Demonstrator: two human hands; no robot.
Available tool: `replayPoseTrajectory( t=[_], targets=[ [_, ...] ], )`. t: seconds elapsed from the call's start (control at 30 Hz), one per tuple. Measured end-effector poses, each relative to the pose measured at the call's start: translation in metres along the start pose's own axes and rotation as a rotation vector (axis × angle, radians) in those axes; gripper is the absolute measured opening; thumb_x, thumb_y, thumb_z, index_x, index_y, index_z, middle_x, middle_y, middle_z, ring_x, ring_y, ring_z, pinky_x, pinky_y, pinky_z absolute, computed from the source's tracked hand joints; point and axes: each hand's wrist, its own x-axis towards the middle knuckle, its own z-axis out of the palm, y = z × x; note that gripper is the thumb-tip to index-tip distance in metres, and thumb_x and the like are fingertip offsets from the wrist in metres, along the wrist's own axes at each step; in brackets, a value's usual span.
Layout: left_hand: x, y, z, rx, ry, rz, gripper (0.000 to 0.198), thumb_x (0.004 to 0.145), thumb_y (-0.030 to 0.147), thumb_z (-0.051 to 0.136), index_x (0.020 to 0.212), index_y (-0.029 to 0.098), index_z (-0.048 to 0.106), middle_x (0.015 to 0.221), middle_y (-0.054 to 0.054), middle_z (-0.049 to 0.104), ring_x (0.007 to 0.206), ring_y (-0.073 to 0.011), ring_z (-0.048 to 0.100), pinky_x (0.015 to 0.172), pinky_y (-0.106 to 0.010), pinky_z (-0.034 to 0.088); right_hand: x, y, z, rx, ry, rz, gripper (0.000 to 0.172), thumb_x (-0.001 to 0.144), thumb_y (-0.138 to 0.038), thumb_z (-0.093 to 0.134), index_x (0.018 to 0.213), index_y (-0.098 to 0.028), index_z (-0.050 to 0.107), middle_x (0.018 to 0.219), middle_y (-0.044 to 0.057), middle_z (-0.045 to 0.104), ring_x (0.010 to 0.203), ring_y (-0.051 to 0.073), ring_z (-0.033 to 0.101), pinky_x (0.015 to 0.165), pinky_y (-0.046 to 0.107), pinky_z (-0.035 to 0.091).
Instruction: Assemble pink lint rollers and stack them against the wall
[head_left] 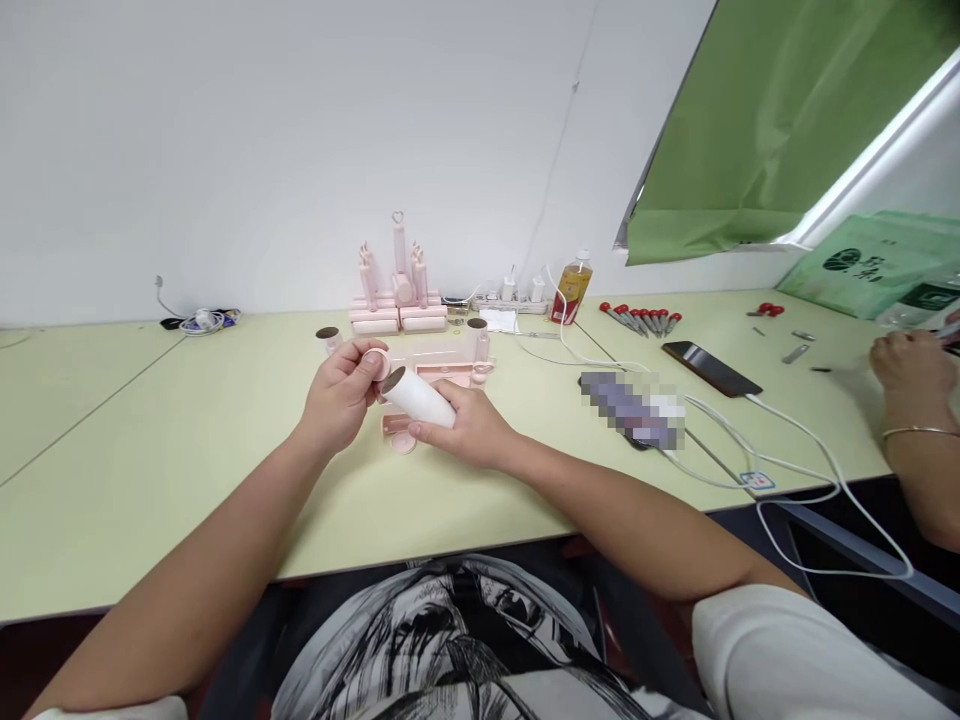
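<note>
My right hand [469,425] grips a white paper roll [416,397] with a dark hollow core, held tilted above the pale green table [187,450]. A small round pink cap [379,362] is pinched in the fingers of my left hand [341,390], right at the roll's open end. Just under my hands lie loose pink plastic pieces [401,432]. Behind them lies a flat pink holder part [442,360] with an upright roll [478,338] on it.
A stack of pink handles and parts [396,290] stands at the back by the wall, next to a power strip [510,298] and a bottle [572,287]. Red-handled screwdrivers [641,318], a phone [711,367] and white cables [787,440] lie right. Another person's hand [911,365] rests at far right.
</note>
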Motion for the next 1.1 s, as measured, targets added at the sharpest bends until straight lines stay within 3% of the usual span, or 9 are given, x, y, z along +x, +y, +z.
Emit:
replayPoseTrajectory(
  t=[0.23,0.4,0.63,0.8,0.97,1.1],
  targets=[
    [-0.002,-0.007,-0.001,0.350,0.006,0.135,0.021,0.077,0.037,0.070,0.083,0.017,0.066,0.076,-0.002,0.065,0.062,-0.0116,0.055,0.056,-0.024,0.047,0.002,-0.001,-0.001,0.025,-0.017,0.095,0.056,0.075,-0.056,0.071,0.117,-0.020,0.064,0.096,0.003,0.070,0.084,0.021,0.063,0.068,0.029,0.044],
    [-0.005,-0.007,-0.001,0.448,-0.088,0.145,0.034,0.086,0.045,0.059,0.102,0.018,0.072,0.106,-0.008,0.072,0.090,-0.0199,0.064,0.077,-0.031,0.055,0.003,0.000,0.001,-0.002,0.046,0.122,0.051,0.076,-0.058,0.069,0.109,-0.020,0.065,0.094,0.003,0.068,0.082,0.020,0.060,0.066,0.029,0.042],
    [-0.008,-0.012,-0.003,0.478,-0.211,0.179,0.048,0.093,0.051,0.049,0.125,0.018,0.066,0.128,-0.012,0.066,0.099,-0.0215,0.065,0.087,-0.034,0.055,0.003,0.005,0.001,0.001,0.054,0.082,0.048,0.078,-0.055,0.068,0.110,-0.019,0.064,0.097,0.005,0.068,0.085,0.021,0.060,0.070,0.031,0.043],
    [-0.008,-0.016,-0.004,0.546,-0.220,0.270,0.050,0.094,0.050,0.048,0.131,0.020,0.062,0.130,-0.011,0.064,0.099,-0.0208,0.065,0.086,-0.034,0.056,0.004,0.008,0.001,0.012,0.056,0.043,0.048,0.080,-0.053,0.067,0.113,-0.018,0.064,0.101,0.006,0.068,0.089,0.021,0.060,0.076,0.032,0.044],
    [-0.007,-0.017,-0.008,0.490,-0.213,0.255,0.044,0.092,0.046,0.053,0.125,0.020,0.067,0.118,-0.010,0.069,0.086,-0.0175,0.065,0.078,-0.032,0.057,0.002,0.007,0.001,0.004,0.030,0.069,0.048,0.081,-0.052,0.066,0.117,-0.020,0.063,0.101,0.004,0.068,0.087,0.021,0.060,0.074,0.032,0.044],
    [-0.006,-0.016,-0.009,0.442,-0.238,0.249,0.041,0.091,0.044,0.055,0.122,0.021,0.069,0.122,-0.011,0.067,0.092,-0.0199,0.066,0.078,-0.034,0.057,0.002,0.007,0.001,0.003,0.032,0.051,0.049,0.080,-0.053,0.067,0.117,-0.021,0.063,0.101,0.004,0.068,0.088,0.021,0.060,0.076,0.032,0.043]
  ],
)
